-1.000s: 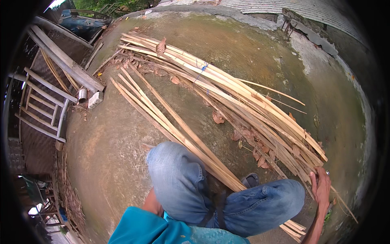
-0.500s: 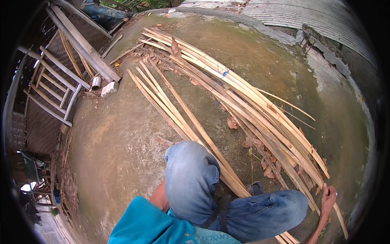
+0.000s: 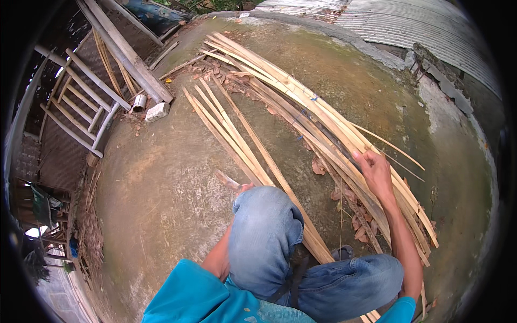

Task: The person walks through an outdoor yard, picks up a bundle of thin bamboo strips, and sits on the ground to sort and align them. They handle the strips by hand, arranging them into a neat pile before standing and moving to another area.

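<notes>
My right hand [image 3: 374, 169] reaches over a long bundle of bamboo strips [image 3: 293, 89], its thumb and fingers closed around a pale bamboo strip [image 3: 344, 141] at the bundle's upper side. Blue string [image 3: 301, 114] is tied around the bundle. Mostly hidden behind my left knee, my left hand [image 3: 246, 187] shows only a bit of its fingers. A short, flat, greyish-brown blade-like piece [image 3: 228, 180] sticks out from them. Beside that knee lies a smaller group of split bamboo strips [image 3: 237, 137], running under my legs.
Dry leaves [image 3: 318, 165] lie under and between the strips on the mossy concrete ground [image 3: 156, 199]. At the left stand a bamboo ladder-like frame [image 3: 89, 94], poles [image 3: 126, 51] and a white block [image 3: 157, 112]. A corrugated metal sheet [image 3: 409, 27] borders the far right.
My right hand has moved from the near right end of the bundle up and left, onto its middle, and closed on a strip. My left hand stays by the knee.
</notes>
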Action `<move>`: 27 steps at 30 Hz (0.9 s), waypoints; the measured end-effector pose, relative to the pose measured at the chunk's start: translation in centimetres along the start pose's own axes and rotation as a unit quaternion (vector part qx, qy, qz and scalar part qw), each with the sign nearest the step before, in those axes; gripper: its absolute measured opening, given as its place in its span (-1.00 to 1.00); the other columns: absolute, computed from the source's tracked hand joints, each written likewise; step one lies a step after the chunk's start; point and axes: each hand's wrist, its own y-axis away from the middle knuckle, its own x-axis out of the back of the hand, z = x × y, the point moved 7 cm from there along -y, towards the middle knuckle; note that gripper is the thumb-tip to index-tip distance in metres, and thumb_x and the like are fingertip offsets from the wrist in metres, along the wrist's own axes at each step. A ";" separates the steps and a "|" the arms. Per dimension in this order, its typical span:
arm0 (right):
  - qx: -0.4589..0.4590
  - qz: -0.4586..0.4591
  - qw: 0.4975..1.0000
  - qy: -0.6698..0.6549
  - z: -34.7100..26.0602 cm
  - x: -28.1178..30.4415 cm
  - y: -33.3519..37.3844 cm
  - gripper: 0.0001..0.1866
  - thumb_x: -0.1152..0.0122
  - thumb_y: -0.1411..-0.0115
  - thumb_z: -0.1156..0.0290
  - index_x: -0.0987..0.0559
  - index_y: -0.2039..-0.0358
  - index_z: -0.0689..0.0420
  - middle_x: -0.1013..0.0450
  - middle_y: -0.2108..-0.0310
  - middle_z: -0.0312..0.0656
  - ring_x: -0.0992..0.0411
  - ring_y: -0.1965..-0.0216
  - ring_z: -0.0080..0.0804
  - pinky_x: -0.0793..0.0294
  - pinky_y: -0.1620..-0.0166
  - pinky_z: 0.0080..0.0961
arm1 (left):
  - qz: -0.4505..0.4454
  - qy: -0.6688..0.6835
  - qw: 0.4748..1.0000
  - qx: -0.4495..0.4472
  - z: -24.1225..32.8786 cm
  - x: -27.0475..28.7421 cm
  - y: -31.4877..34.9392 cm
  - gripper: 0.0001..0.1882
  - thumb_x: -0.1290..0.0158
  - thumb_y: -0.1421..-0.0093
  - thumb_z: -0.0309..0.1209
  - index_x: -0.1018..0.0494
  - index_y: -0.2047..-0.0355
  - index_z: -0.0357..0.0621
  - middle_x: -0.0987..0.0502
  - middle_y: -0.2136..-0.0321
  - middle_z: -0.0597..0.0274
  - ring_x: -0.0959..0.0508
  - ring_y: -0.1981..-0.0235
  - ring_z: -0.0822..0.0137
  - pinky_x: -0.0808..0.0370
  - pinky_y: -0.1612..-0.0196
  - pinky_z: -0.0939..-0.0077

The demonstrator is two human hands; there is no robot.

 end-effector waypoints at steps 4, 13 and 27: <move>0.196 -0.054 0.969 -0.142 -8.6 -7.5 -2.8 -0.46 -0.12 -0.32 0.06 -0.46 -0.17 0.16 -0.44 -0.05 0.09 -0.44 -0.06 -0.08 -0.37 -0.16 -0.20 | -0.016 0.009 1.000 0.001 -1.0 -1.4 -0.6 -0.74 -0.09 -0.23 -0.51 -0.34 0.09 -0.16 -0.43 -0.05 -0.11 -0.49 -0.06 -0.03 -0.56 -0.09 0.09; 0.029 -0.185 0.980 0.059 10.2 -11.1 9.4 -0.41 -0.10 -0.31 -0.01 -0.47 -0.08 0.28 -0.38 -0.08 0.20 -0.36 -0.12 0.11 -0.32 -0.17 -0.10 | -0.038 0.063 0.997 -0.022 -0.1 -1.3 -0.8 -0.74 -0.09 -0.23 -0.51 -0.34 0.09 -0.16 -0.42 -0.06 -0.11 -0.49 -0.07 -0.04 -0.55 -0.09 0.09; 0.058 -0.207 0.974 -0.072 10.0 -12.2 18.6 -0.49 -0.22 -0.26 0.16 -0.48 -0.15 0.13 -0.36 0.08 0.07 -0.43 0.09 0.00 -0.41 0.04 -0.20 | -0.024 -0.132 0.989 0.055 -2.8 -1.4 -4.2 -0.61 -0.13 -0.19 -0.15 -0.37 0.01 0.11 -0.49 0.11 0.32 -0.52 0.01 0.12 -0.52 -0.03 0.09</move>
